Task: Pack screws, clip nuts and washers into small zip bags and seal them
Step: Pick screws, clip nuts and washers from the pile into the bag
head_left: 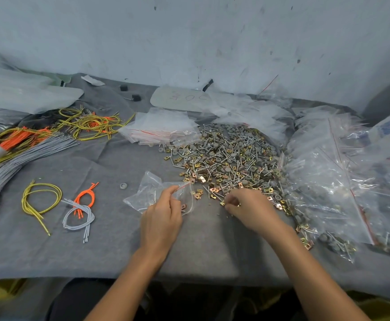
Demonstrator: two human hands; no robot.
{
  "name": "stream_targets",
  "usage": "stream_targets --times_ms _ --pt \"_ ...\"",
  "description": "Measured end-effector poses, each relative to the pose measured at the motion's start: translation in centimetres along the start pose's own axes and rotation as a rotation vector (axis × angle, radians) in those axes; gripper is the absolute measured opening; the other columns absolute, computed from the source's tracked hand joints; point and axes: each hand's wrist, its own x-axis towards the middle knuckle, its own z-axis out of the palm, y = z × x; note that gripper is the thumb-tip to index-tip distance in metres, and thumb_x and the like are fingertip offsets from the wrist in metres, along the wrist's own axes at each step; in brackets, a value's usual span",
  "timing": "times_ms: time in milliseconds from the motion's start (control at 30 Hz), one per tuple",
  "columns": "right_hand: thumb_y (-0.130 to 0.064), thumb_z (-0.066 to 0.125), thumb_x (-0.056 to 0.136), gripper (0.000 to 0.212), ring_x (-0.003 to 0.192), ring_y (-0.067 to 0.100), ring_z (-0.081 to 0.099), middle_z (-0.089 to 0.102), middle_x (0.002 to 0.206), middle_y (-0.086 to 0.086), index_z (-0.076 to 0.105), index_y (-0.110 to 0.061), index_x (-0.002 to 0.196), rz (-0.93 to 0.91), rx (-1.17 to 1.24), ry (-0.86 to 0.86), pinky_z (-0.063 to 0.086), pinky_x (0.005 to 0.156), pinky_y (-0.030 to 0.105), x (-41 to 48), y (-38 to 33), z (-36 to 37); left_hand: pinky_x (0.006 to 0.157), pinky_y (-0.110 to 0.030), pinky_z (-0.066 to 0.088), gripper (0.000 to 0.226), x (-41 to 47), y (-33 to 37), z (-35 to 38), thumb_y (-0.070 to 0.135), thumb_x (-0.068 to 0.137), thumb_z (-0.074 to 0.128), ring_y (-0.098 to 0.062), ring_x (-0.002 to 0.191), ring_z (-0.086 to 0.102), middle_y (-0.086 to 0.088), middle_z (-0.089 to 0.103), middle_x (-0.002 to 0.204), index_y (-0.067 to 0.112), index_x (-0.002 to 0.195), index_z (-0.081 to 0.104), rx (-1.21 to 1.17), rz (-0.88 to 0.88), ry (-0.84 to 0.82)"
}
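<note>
Grey felt (96,158) covers the bench beneath a scuffed pale wall (212,42), and right in front of me on it lies the one zip bag (143,195) I am filling. Its long axis runs left to right, with the closed end to the left and the red-lined mouth to the right, facing the hardware. My left hand (161,218) rests on the bag and pinches the upper lip of the mouth between thumb and forefinger; how far the mouth gapes I cannot tell through the film. My right hand (249,209) sits just right of that mouth, fingers curled, the tips pinching what looks like one brass clip nut (223,203). I judge the carry to be short and leftward into the opening, with the right hand the nearer one. One other nut (184,206) shows just inside the mouth. Beyond my right hand spreads one pile (231,154) of screws, clip nuts and grey washers, too many to count. One stray washer (123,186) lies alone left of the bag. Further out are one stack of empty bags (161,128) behind and one heap of filled bags (328,181) to the right.
</note>
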Motion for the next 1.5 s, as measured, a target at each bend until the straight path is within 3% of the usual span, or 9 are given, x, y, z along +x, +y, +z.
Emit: stream_targets --times_ms 133,633,800,933,1067,1167,1300,1367,1500 --pt "-0.043 0.067 0.092 0.017 0.095 0.016 0.056 0.055 0.095 -0.012 0.066 -0.032 0.104 -0.040 -0.046 0.042 0.041 0.072 0.032 0.1 0.3 1.2 0.064 -0.042 0.052 0.045 -0.1 0.1 -0.1 0.033 0.093 0.032 -0.018 0.068 0.064 0.006 0.070 0.078 0.026 0.126 0.062 0.007 0.003 -0.012" --pt "-0.026 0.042 0.107 0.018 0.097 0.024 0.052 0.054 0.103 0.000 0.057 -0.016 0.105 -0.106 -0.040 0.155 0.043 0.081 0.037 0.4 0.7 2.6 0.065 -0.039 0.052 0.036 -0.1 0.2 -0.1 0.023 0.098 0.040 -0.015 0.071 0.064 0.006 0.072 0.083 0.024 0.127 0.062 0.022 0.008 -0.023" --pt "-0.027 0.044 0.107 0.016 0.087 0.015 0.048 0.051 0.093 -0.007 0.054 -0.021 0.096 -0.129 0.254 0.139 0.035 0.075 0.033 -0.6 -0.8 1.7 0.063 -0.036 0.050 0.038 -0.1 0.1 0.0 0.026 0.098 0.038 -0.012 0.069 0.061 0.008 0.070 0.081 0.025 0.127 0.062 0.014 0.005 -0.021" --pt "-0.025 0.056 0.103 0.013 0.087 0.009 0.054 0.059 0.092 -0.005 0.066 -0.018 0.099 -0.253 0.429 0.143 0.042 0.080 0.029 -1.8 -4.8 2.1 0.066 -0.038 0.049 0.041 -0.1 0.0 0.1 0.028 0.096 0.037 -0.021 0.073 0.064 0.004 0.071 0.082 0.024 0.127 0.062 0.031 0.024 -0.017" --pt "-0.031 0.062 0.098 0.012 0.086 0.015 0.057 0.059 0.091 -0.007 0.070 -0.023 0.098 -0.289 0.340 0.186 0.045 0.079 0.034 -1.4 -7.7 3.6 0.068 -0.038 0.046 0.033 -0.1 -0.2 0.2 0.017 0.100 0.047 -0.029 0.081 0.066 -0.003 0.073 0.089 0.024 0.129 0.062 0.051 0.022 -0.021" --pt "-0.040 0.065 0.095 0.012 0.085 0.014 0.057 0.049 0.088 -0.013 0.067 -0.029 0.100 -0.270 0.216 0.204 0.044 0.074 0.033 -0.9 -8.2 4.4 0.068 -0.035 0.044 0.037 -0.1 -0.2 0.1 0.025 0.098 0.039 -0.028 0.082 0.066 -0.003 0.074 0.091 0.024 0.127 0.062 0.037 0.026 -0.011" --pt "-0.032 0.070 0.092 0.004 0.069 0.001 0.051 0.052 0.075 -0.017 0.069 -0.029 0.090 -0.255 0.452 0.296 0.038 0.065 0.018 -0.5 -6.1 3.2 0.068 -0.039 0.050 0.044 -0.1 -0.1 0.0 0.032 0.093 0.034 -0.026 0.080 0.067 -0.001 0.074 0.088 0.026 0.126 0.062 0.017 0.016 -0.012" --pt "-0.030 0.067 0.095 0.005 0.074 0.000 0.053 0.056 0.082 -0.016 0.067 -0.030 0.090 -0.148 0.404 0.316 0.041 0.069 0.023 0.0 -4.1 2.3 0.067 -0.040 0.050 0.045 0.0 0.0 0.1 0.034 0.093 0.032 -0.022 0.075 0.065 0.002 0.072 0.083 0.027 0.127 0.062 0.023 0.003 -0.018" --pt "-0.034 0.060 0.098 0.007 0.096 0.015 0.057 0.050 0.096 -0.013 0.066 -0.030 0.100 -0.043 0.096 0.123 0.045 0.077 0.034 0.8 -1.6 2.1 0.063 -0.039 0.050 0.046 0.0 0.1 -0.1 0.036 0.094 0.030 -0.014 0.067 0.061 0.007 0.069 0.077 0.027 0.128 0.061 0.018 0.003 -0.030"
